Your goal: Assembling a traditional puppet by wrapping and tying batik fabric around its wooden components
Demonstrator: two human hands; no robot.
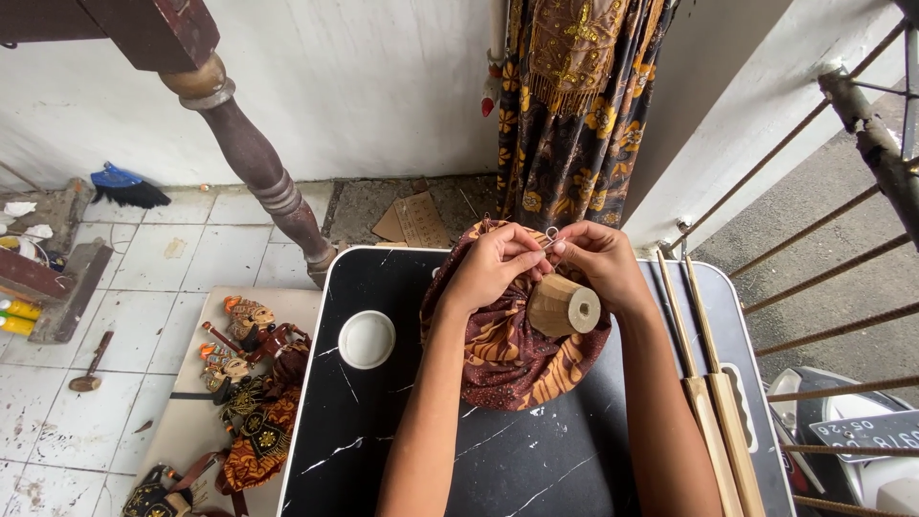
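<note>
Two hands, the left hand [498, 263] and the right hand [598, 260], are meeting above the black table [536, 460]. One brown patterned cloth [512, 359] and one wooden spool [565, 306] are lying on the table. One white lid [367, 339] is sitting left of the cloth. Two bamboo sticks [708, 402] are lying right of it. At least two puppets [244, 369] are lying on the floor left of the table.

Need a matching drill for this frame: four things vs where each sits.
Things:
1. white lid
2. wooden cone
3. bamboo sticks
4. puppets

Places:
A. on the floor, left of the table
B. on the table's right edge
C. on the table, left of the batik cloth
D. in the cloth, below both hands

Pairs: 1-C, 2-D, 3-B, 4-A
</note>
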